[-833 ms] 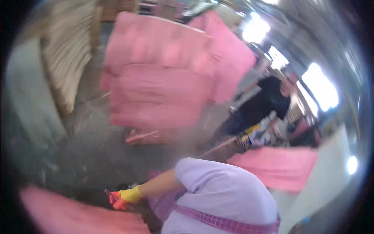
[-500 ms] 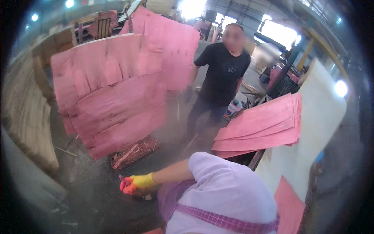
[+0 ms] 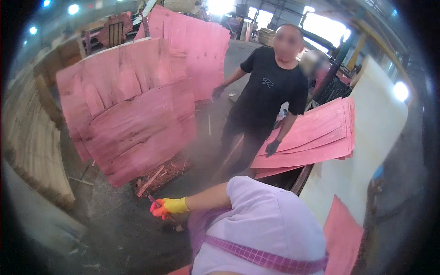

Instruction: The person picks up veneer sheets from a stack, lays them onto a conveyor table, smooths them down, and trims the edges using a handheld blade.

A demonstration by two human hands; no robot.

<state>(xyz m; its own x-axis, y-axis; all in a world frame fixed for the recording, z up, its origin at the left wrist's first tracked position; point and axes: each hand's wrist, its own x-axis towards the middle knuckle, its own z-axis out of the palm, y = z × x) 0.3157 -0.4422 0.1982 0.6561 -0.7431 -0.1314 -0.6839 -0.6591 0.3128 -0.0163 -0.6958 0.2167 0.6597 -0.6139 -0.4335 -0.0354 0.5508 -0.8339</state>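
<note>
My right hand (image 3: 167,208), in a yellow glove with orange-pink fingers, reaches left from my lavender sleeve. Its fingers close round a slim reddish stick-like object (image 3: 151,199) whose tip pokes out past them; its exact kind is too small to make out. Just beyond the hand, pink-red wood scraps (image 3: 153,179) lie in a heap on the floor. Over them leans a large pink-stained veneer sheet (image 3: 142,123), clear of the hand. My left hand is out of the picture.
A co-worker (image 3: 270,87) in a black shirt and dark gloves stands ahead, one hand near a stack of pink veneer sheets (image 3: 311,133). A pale curved sheet (image 3: 366,137) runs along the right. Brown veneer (image 3: 34,137) stands at the left.
The co-worker has come closer and now has one hand beside the pink stack. My right hand has shifted slightly right and up in view, still gripping the slim object.
</note>
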